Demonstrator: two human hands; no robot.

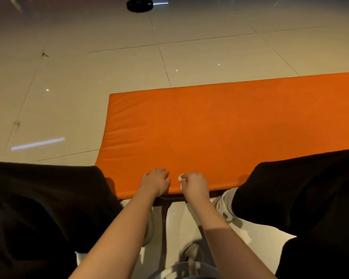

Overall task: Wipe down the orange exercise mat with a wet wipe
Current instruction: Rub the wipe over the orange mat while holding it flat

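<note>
The orange exercise mat (220,125) lies flat on the tiled floor and runs off the right edge of the view. My right hand (194,184) sits at the mat's near edge, its fingers curled round a small white wet wipe (180,178) that sticks out on the left of the fist. My left hand (155,180) lies just to the left of it on the same near edge, fingers bent down onto the orange surface, holding nothing that I can see. The two hands are almost touching.
My knees in black trousers (38,208) flank the hands on both sides. A white shoe (224,204) shows below the mat's near edge. A black round disc (139,5) lies on the beige tile floor (69,87) far ahead.
</note>
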